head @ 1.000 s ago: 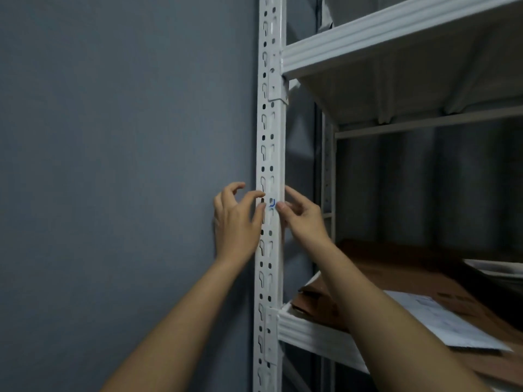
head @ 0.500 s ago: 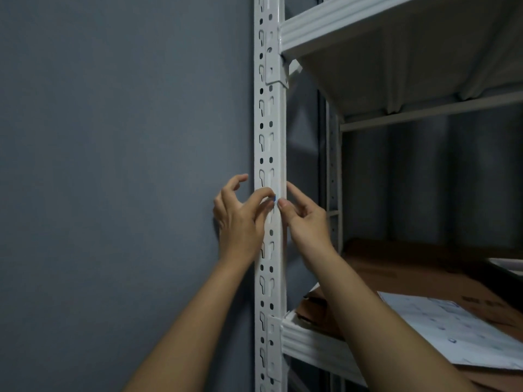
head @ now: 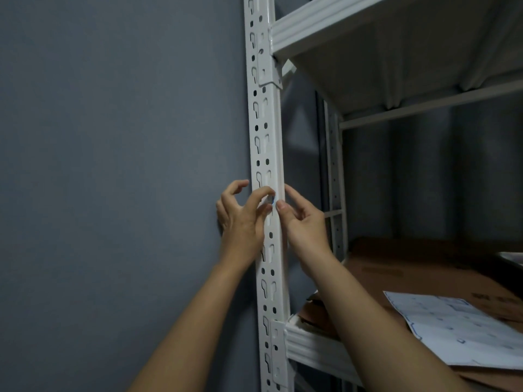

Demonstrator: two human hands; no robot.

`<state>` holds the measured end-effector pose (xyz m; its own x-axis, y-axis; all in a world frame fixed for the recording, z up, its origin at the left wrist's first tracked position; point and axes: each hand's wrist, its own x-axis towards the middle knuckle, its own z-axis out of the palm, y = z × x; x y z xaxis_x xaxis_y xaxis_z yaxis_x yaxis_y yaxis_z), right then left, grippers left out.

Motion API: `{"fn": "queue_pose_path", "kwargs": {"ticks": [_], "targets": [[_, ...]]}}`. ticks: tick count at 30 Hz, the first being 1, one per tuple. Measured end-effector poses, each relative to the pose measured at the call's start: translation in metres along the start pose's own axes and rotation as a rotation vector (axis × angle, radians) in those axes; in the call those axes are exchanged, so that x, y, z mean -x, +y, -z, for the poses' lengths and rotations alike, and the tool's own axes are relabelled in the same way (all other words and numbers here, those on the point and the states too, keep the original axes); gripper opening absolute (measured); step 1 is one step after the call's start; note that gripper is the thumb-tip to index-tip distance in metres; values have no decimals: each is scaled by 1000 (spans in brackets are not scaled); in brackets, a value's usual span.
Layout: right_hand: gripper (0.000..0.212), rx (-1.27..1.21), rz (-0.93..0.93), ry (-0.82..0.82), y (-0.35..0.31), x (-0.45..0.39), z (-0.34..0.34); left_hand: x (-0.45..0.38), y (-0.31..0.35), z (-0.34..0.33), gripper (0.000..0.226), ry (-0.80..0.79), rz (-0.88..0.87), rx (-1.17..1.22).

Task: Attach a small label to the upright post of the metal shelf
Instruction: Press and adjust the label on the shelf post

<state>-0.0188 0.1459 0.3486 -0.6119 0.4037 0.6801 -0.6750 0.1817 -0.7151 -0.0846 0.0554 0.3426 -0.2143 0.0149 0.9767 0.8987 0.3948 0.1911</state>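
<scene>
Pinching the label (head: 273,200) between both sets of fingertips right against the post (head: 267,154), about halfway between the two shelf levels. Left thumb and forefinger (head: 261,193) curling round onto the post face and covering most of the label, other left fingers hooking loosely in the air beside the wall (head: 113,165). Right thumb tip (head: 280,205) pressing at the label's right edge, right forefinger reaching up along the post's corner, the rest folding back toward the palm. Only showing a sliver of white with a blue mark between the tips, so not telling how much is stuck down yet.

Guessing at the feel: paper-thin, weightless, floppy, likely sticky on the back, so wanting to curl or grab fingers rather than metal. Best holding by the very edges, then rubbing flat from the middle out. Post face being full of slots and holes, so probably needing the plain strip near the corner for a decent bond.

Moving out: left hand (head: 240,219) sitting on the wall side of the post, right hand (head: 304,224) on the shelf side, both forearms coming up from below. Lower shelf (head: 311,346) carrying flattened cardboard (head: 424,267) and a printed sheet (head: 458,329) on top. Upper shelf (head: 325,24) overhead, looking bare underneath.
</scene>
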Motion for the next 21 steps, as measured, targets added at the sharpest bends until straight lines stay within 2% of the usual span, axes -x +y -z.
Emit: {"fn": "queue_pose_path", "kwargs": {"ticks": [8, 13, 21], "targets": [[42, -34, -11, 11, 0, 0, -2, -9, -8, 3, 22, -73, -70, -51], [41, -30, -11, 9, -1, 2, -1, -4, -7, 1, 27, -42, -70, -23], [41, -42, 2, 20, 0, 1, -3, -7, -10, 1, 8, -49, -68, -41]]}}
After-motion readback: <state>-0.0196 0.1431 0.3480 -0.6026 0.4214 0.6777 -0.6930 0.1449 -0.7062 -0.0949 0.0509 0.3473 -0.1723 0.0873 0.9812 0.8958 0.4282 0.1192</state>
